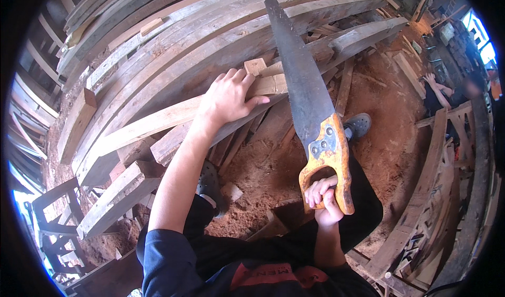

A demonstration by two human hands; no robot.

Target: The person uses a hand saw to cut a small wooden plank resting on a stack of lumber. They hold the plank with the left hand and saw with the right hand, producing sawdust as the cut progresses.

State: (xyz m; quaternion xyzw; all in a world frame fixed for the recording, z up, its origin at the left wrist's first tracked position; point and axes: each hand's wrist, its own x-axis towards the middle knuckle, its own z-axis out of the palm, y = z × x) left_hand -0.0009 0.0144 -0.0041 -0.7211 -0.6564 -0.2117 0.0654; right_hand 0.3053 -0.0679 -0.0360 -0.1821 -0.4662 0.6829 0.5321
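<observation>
My right hand (322, 195) is wrapped round the worn yellow-orange handle of a handsaw (301, 68). The broad grey blade points away from me, its toothed edge on the left. Across a larger beam lies a pale squared length of wood (152, 123), and my left hand (227, 94) grips it near its far right end, fingers over the top and thumb on the near side. A small wood block (255, 66) sits just beyond those fingers. The blade passes over the wood's end; whether it touches cannot be told.
Long curved-looking planks (210, 42) are stacked beyond my hands. Sawdust (263, 173) covers the floor around my feet. Further beams (118, 197) lie at the left, and a timber rack (421, 213) stands at the right. Another person's arm (437, 89) shows at the far right.
</observation>
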